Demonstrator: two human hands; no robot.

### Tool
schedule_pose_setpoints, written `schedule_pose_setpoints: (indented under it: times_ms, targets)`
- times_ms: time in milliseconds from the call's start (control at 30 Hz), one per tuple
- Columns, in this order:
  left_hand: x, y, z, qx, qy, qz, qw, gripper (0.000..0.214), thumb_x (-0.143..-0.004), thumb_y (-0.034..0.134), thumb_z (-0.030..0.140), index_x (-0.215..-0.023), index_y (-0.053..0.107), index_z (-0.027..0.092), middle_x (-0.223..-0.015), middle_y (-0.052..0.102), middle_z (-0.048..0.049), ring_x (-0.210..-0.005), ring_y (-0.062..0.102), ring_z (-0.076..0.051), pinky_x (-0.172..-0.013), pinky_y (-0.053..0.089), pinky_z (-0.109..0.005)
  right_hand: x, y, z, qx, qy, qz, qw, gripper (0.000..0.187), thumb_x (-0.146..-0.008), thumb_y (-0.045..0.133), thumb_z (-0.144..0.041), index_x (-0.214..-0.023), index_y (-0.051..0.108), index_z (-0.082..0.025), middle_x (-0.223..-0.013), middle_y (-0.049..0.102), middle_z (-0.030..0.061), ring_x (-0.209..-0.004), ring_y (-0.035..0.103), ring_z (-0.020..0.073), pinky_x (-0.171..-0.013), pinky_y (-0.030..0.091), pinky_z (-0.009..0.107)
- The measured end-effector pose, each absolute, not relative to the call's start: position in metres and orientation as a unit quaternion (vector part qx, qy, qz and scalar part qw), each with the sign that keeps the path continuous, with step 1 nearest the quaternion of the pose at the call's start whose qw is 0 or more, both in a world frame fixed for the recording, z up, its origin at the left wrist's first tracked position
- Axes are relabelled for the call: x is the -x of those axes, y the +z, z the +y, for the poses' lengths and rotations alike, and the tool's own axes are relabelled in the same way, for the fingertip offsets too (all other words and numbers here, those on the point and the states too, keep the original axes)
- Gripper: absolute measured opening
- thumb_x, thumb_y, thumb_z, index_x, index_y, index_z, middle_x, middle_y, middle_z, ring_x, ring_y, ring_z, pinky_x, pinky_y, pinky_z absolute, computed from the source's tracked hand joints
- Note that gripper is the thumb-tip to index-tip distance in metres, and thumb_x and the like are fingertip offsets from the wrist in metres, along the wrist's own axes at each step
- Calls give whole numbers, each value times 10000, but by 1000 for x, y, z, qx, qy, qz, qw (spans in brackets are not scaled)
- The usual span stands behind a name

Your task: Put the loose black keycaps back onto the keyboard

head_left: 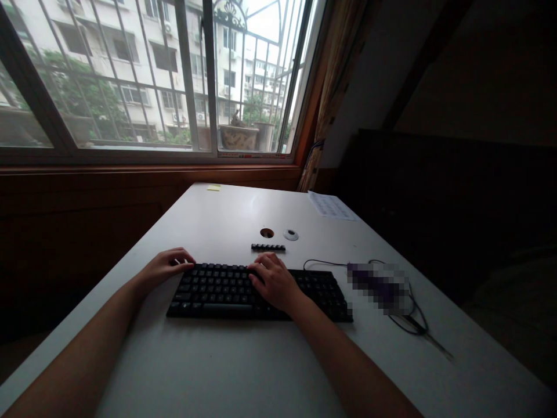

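A black keyboard (226, 287) lies flat on the white desk, its long side towards me. At its far left corner is my left hand (169, 264), thumb and fingers closed on the edge. My right hand (274, 278) rests over the right-middle keys. Its fingers are curled together near the top row, and whatever is between the fingertips is hidden. Just behind the keyboard, a short row of several black keycaps (268, 248) stands on the desk.
A round cable hole (267, 233) and its white cover (290, 234) are behind the keycaps. On the right lie a pixelated purple item (378, 287), a looped black cable (420, 325) and a thin metal tool (439, 346). Papers (333, 206) and a yellow note (213, 187) lie at the back.
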State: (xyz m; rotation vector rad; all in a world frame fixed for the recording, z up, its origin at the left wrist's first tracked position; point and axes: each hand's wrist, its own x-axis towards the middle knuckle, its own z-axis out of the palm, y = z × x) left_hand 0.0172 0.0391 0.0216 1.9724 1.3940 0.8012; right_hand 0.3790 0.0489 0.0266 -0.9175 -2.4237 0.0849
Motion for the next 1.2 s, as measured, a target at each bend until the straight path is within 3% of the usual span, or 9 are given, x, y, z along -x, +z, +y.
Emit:
schedule_pose_setpoints:
  times_ms: [200,333,933,1200]
  targets:
    - [-17,22,39,-742,302,523,291,307,-877,633,501,-921,745,219,-921,651,-39,-794,612,-193,-691,485,-292,-380,27,48,343,24,-900,268,189,-950,564,-303,-1113,651,-262,-1153,626,63,-1224,441,279,-1016,396,449]
    - [-16,21,40,-747,301,520,286,293,-882,630,490,-930,747,225,-931,657,-40,-822,619,-200,-711,488,-294,-380,26,48,347,26,-899,266,253,-946,573,-310,-1192,619,-270,-1131,639,60,-1186,467,270,-1014,389,451]
    - [-17,23,38,-744,295,529,282,308,-880,622,504,-930,745,226,-925,655,-39,-801,617,-194,-694,494,-287,-379,26,48,346,13,-898,272,162,-954,564,-316,-1066,669,-265,-1149,636,49,-1239,453,259,-1044,355,433]
    - [-17,21,40,-749,299,521,280,306,-879,623,499,-924,747,223,-924,664,-43,-821,619,-203,-702,494,-290,-378,26,49,338,13,-902,270,165,-946,570,-300,-1069,668,-248,-1088,658,55,-1150,505,247,-1013,366,426]
